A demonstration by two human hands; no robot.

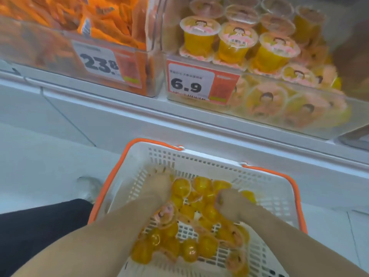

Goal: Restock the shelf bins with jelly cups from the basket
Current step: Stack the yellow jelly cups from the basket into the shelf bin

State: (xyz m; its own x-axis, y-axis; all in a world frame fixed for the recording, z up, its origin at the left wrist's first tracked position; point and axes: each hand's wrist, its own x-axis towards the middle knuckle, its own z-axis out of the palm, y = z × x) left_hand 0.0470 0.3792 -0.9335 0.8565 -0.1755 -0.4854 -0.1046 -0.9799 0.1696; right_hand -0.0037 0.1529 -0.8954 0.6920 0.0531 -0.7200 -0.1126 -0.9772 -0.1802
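A white basket with an orange rim (139,142) sits on the floor below me, holding several yellow jelly cups (207,244) with pink lids. Both my hands are down inside it. My left hand (159,186) reaches to the far left corner, and its curled fingers seem to hold a pink-lidded cup, though the image is blurred. My right hand (229,205) is curled into a fist over the cups at mid-right, with a yellow cup peeking out beside it. Above, a clear shelf bin (311,126) is stacked with the same jelly cups (233,45).
A price tag reading 6.9 (187,84) hangs on the jelly bin's front. To its left is a clear bin of orange snack packs (111,23) tagged 23.8. A white shelf ledge (119,116) runs under both bins. My dark trouser leg (40,226) and shoe (89,188) are left of the basket.
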